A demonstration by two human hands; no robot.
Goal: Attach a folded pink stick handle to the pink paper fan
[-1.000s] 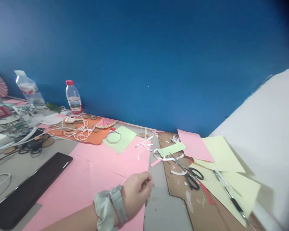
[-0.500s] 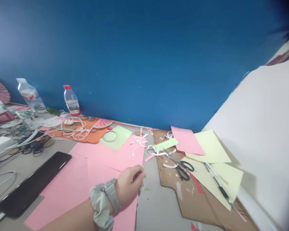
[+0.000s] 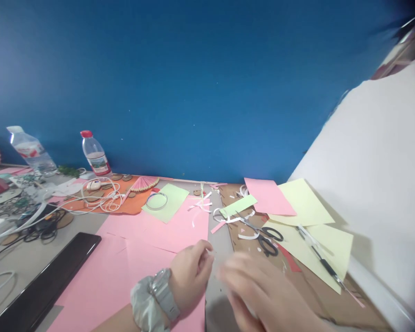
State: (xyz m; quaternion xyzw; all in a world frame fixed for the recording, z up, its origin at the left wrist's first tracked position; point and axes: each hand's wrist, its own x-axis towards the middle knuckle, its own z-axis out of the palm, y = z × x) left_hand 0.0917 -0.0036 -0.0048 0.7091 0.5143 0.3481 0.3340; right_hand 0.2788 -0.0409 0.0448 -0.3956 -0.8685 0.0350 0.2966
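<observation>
My left hand point(image 3: 190, 273), with a watch and a grey scrunchie on the wrist, hovers over the edge of a pink paper sheet point(image 3: 138, 258). Its fingers are curled in a pinch on something small and whitish that I cannot make out. My right hand point(image 3: 259, 290) is in view at the bottom, blurred by motion, close to the left hand's fingertips. Whether its fingers hold anything is unclear. Black-handled scissors point(image 3: 268, 240) lie on brown cardboard point(image 3: 249, 251) just beyond the hands.
Yellow point(image 3: 306, 207), pink point(image 3: 268, 196) and green point(image 3: 171, 200) paper sheets and white paper strips point(image 3: 202, 205) litter the table. A pen point(image 3: 323, 263) lies at right. Two bottles point(image 3: 94, 153), white cables point(image 3: 100, 193), a dark tablet point(image 3: 41, 281) stand left. A blue wall is behind.
My right hand has come into view at the bottom and moved up to my left hand. The left hand stayed closed in roughly the same place; the camera tilted slightly.
</observation>
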